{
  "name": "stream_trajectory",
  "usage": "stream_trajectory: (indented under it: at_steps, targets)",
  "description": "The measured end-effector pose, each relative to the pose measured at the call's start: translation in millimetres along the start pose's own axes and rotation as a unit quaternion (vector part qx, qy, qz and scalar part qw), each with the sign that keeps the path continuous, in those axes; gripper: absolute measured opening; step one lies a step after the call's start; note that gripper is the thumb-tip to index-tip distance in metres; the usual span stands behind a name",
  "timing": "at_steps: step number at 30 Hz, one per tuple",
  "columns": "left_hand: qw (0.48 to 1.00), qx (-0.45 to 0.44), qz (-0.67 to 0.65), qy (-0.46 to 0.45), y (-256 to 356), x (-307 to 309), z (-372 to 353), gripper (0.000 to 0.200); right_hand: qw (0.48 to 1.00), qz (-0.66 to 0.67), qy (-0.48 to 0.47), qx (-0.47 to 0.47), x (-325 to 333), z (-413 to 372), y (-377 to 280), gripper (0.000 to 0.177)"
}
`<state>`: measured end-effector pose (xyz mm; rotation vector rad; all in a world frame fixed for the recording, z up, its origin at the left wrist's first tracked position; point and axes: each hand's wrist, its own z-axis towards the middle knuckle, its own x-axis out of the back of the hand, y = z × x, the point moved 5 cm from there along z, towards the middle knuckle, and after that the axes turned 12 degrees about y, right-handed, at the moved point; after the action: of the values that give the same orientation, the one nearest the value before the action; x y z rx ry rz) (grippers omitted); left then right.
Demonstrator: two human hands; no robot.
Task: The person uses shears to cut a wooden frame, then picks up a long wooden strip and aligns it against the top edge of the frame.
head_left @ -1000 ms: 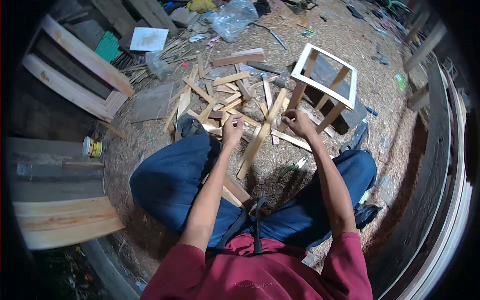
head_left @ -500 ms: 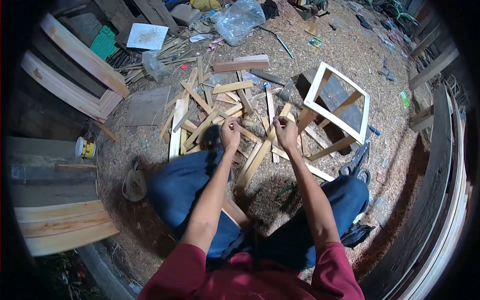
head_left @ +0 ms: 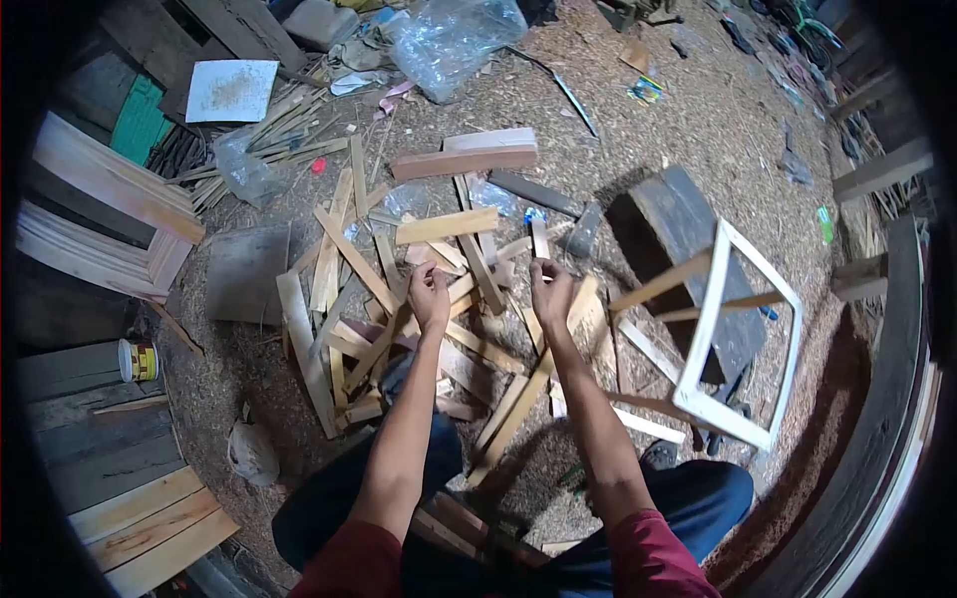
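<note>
My left hand [head_left: 429, 299] and right hand [head_left: 551, 289] hover with curled fingers over the wooden strips [head_left: 447, 225]; I can't tell whether either grips one. The strips lie crossed mid-ground, straight, flat-sided, honey-pale to brown, on rough ground [head_left: 698, 130] flecked with shavings. Toward the ground's right edge, the frame [head_left: 704, 311] tilts beside a dark, worn block [head_left: 678, 214], its rim white and four-sided, its legs bare wood.
</note>
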<state>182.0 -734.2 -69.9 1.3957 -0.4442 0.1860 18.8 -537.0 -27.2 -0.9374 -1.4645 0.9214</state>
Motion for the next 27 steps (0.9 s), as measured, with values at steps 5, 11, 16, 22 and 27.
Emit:
stream_trajectory:
  at_steps: [5,11,16,22,27]
  targets:
    - [0.995,0.015,0.100,-0.018,-48.1,-14.5,57.9,0.027,0.998,-0.065,-0.015,-0.005,-69.2,26.9,8.9,0.024]
    - [0.975,0.029,0.218,-0.037,-78.2,-35.3,109.0,0.045,0.987,-0.157,0.017,-0.015,-140.8,55.6,36.7,0.047]
    - [0.945,0.074,0.317,-0.013,-76.4,-41.0,122.9,0.053,0.993,-0.110,-0.016,-0.041,-162.1,68.8,58.0,0.043]
    - [0.970,0.106,0.218,-0.031,-65.8,-22.1,127.0,0.023,0.999,-0.014,-0.031,0.007,-122.0,71.8,59.5,0.030]
    - [0.995,0.053,0.063,0.051,-32.5,0.8,98.0,0.023,0.999,-0.006,0.035,0.000,-45.3,45.2,-9.3,0.033]
